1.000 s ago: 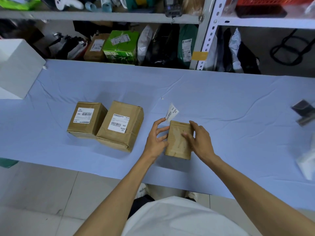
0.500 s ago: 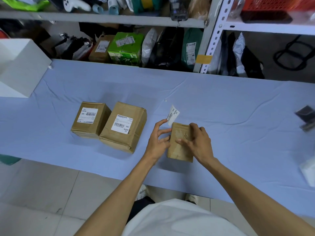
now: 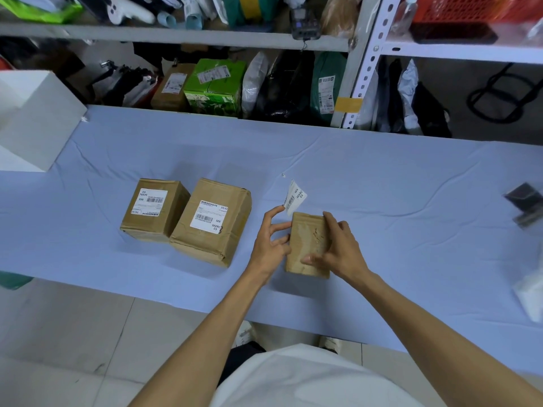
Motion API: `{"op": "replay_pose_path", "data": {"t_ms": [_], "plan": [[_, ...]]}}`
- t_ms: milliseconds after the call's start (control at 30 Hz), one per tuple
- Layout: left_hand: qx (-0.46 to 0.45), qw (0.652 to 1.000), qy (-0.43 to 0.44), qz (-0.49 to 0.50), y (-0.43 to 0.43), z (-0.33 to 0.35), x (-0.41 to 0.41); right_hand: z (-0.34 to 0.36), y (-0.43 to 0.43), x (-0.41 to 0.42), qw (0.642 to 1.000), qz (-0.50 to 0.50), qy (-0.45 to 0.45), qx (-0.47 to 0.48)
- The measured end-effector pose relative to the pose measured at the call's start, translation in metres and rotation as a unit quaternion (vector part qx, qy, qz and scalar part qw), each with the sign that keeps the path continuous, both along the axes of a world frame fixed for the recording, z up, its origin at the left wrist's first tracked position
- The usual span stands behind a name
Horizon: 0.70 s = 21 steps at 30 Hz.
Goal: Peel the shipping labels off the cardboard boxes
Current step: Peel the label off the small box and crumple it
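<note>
A peeled shipping label (image 3: 296, 197), standing up from the far edge of a small cardboard box (image 3: 307, 240), is printed with a barcode, "MX" and "MXRC 03". On the larger box (image 3: 233, 227) to its left, a white label (image 3: 209, 215) is marked "39/42", "MX" and "MXRC 03" beside a barcode whose digits are too fine to be made out. The label (image 3: 149, 202) on the leftmost box (image 3: 147, 229) is seen upside down, with "MX", "MXRC 03" and a count ending "/42". Labels on the green carton (image 3: 216, 89) and the dark green mailer (image 3: 326, 83) behind the table are too small to be read.
</note>
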State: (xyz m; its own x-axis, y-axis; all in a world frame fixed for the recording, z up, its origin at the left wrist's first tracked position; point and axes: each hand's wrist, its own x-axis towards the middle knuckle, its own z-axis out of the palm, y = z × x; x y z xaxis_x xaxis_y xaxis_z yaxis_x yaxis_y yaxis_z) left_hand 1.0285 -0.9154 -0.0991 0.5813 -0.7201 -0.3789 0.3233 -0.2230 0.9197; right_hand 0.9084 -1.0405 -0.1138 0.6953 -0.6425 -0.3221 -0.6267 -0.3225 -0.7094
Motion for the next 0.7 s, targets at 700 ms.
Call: {"op": "replay_pose_path", "data": {"t_ms": [700], "plan": [[0.014,0.988,-0.074,0.138,-0.011,0.003,0.018,0.011,-0.014,0.010,0.988,0.009,0.109,-0.105]]}}
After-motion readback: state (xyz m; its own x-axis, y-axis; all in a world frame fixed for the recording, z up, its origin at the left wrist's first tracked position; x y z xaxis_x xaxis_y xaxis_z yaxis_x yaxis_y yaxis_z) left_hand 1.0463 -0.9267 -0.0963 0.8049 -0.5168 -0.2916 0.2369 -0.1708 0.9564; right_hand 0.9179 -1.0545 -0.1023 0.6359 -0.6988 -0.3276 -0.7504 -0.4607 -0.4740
